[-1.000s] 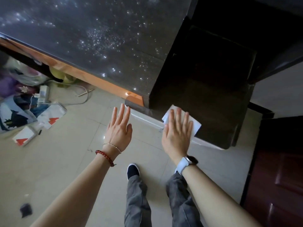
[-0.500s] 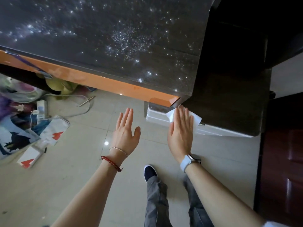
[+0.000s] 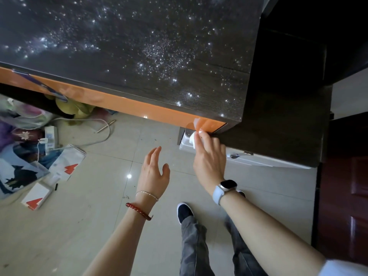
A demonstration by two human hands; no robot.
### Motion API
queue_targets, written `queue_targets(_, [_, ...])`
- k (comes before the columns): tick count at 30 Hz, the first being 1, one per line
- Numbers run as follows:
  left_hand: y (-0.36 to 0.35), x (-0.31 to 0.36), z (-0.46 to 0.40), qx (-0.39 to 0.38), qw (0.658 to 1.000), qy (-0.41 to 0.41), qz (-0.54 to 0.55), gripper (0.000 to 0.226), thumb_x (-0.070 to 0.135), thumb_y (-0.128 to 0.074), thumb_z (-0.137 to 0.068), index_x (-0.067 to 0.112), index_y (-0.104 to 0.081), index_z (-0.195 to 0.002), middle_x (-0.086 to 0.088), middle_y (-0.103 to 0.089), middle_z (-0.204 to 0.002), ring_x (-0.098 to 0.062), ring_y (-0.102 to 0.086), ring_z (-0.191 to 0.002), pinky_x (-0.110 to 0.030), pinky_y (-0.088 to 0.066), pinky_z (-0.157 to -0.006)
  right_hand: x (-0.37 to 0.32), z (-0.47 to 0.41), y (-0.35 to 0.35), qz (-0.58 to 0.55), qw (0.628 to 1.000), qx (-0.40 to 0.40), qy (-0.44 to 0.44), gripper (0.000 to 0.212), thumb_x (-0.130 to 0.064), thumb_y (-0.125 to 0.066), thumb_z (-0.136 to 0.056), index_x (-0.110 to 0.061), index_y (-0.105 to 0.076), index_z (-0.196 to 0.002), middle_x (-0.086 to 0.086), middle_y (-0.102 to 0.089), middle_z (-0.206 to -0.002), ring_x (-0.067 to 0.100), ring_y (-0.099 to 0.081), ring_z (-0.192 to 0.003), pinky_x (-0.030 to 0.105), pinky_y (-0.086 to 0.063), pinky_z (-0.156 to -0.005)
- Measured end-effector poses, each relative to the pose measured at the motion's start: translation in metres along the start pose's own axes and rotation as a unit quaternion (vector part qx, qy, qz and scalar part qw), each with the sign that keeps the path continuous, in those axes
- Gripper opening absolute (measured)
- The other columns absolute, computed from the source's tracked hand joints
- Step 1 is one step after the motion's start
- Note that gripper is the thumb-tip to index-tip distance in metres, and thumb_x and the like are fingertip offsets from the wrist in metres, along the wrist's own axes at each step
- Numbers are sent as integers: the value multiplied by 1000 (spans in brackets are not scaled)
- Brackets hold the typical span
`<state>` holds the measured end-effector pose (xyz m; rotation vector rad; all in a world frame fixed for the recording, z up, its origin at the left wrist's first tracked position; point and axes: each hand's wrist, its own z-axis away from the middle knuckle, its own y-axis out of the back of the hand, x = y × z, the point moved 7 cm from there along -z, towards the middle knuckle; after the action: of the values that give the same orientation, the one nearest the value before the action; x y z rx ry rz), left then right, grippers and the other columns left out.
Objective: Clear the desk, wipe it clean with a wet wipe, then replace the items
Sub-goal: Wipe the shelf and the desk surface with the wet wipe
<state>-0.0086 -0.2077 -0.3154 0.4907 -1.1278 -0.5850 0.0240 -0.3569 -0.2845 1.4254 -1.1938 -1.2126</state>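
The dark desk top [image 3: 139, 56] glistens with wet speckles and carries an orange front edge [image 3: 123, 105]. My right hand [image 3: 209, 158] holds a white wet wipe [image 3: 192, 139] just below the desk's front right corner, against the lower end of the orange edge. The wipe is bunched under my fingers and mostly hidden by them. My left hand [image 3: 153, 174] hovers over the floor to the left of it, fingers relaxed and spread, holding nothing.
A white box [image 3: 258, 159] stands under the desk's right end. On the tiled floor at left lie bags, a cable, a white adapter [image 3: 50, 136] and red-and-white packets [image 3: 36, 197]. A dark wooden door [image 3: 346, 186] is at right. My shoe [image 3: 184, 212] is below.
The view has shifted so the desk top fills more of the frame. My right hand slid with the wipe from the desk's dark side panel to its front corner, bunching the wipe. My left hand stayed free.
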Motion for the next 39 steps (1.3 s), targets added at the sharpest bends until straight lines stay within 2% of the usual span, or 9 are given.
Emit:
queue_targets(7, [-1,5,5,9,1000,9,-9,50,3,-50,-88,6,-36,-136,-13,-38,-140,-26,-39,-128,-19,-26,-97,-16,-5,5,29,998,-46,10,48,-8,-33,-77,-19,-59,-116,-2,-62,-116,21,-52,-70,30,-31,-60])
queue_targets(10, [-1,17,4,12,1000,-9,-25,51,3,-50,-87,4,-37,-136,-15,-39,-139,-29,-38,-128,-28,-29,-102,16,6,6,44,996,-64,44,46,-14,-35,-81,-21,-55,-122,-4,-59,-121,22,-45,-75,34,-22,-61])
queue_targets(13, [-9,36,3,4,996,-44,-73,53,3,-53,-85,4,-38,-136,-18,-38,-141,-35,-34,-130,-42,-29,-108,79,25,16,71,996,-55,27,52,-13,-36,-75,-17,-54,-123,2,-60,-120,24,-38,-85,36,-34,-65])
queue_targets(18, [-47,75,2,-37,977,-127,-168,61,15,-45,-91,12,-16,-145,-6,-8,-154,-24,-5,-143,-42,-17,-113,170,48,36,56,989,-46,-129,68,9,-64,-60,-6,-52,-125,16,-57,-122,37,-44,-117,50,-40,-93])
queue_targets(22, [-46,75,-3,19,994,-92,-62,57,2,-45,-87,1,-26,-140,-16,-22,-150,-30,-22,-139,-40,-25,-110,110,40,15,-81,994,-49,-59,56,4,-31,-77,-4,-50,-129,18,-49,-136,39,-41,-128,43,-27,-108])
queue_targets(25, [-29,61,-2,69,995,-42,-55,53,5,-41,-86,-5,-31,-136,-22,-29,-146,-35,-27,-136,-36,-21,-109,64,32,8,-99,991,-87,4,57,-1,-28,-78,-12,-49,-129,5,-49,-137,27,-41,-124,36,-30,-97])
queue_targets(29, [-21,55,-6,41,996,-47,-70,52,3,-44,-90,2,-27,-140,-14,-25,-149,-27,-20,-140,-27,-15,-110,41,13,17,-60,995,-54,65,50,-4,-28,-80,-16,-58,-119,-4,-59,-123,21,-45,-89,31,-27,-68])
queue_targets(34, [-9,47,-8,50,998,-23,-41,51,2,-45,-90,3,-30,-139,-14,-30,-147,-26,-22,-139,-30,-17,-112,5,1,8,-43,995,-44,78,48,-5,-28,-81,-14,-59,-116,0,-61,-120,21,-52,-77,31,-43,-61])
queue_targets(39, [13,29,6,97,995,26,-4,45,2,-45,-91,4,-38,-135,-16,-38,-141,-29,-33,-132,-32,-25,-107,-25,-8,-5,-34,994,-71,81,54,-7,-28,-78,-14,-58,-122,-7,-58,-126,18,-49,-79,26,-38,-60])
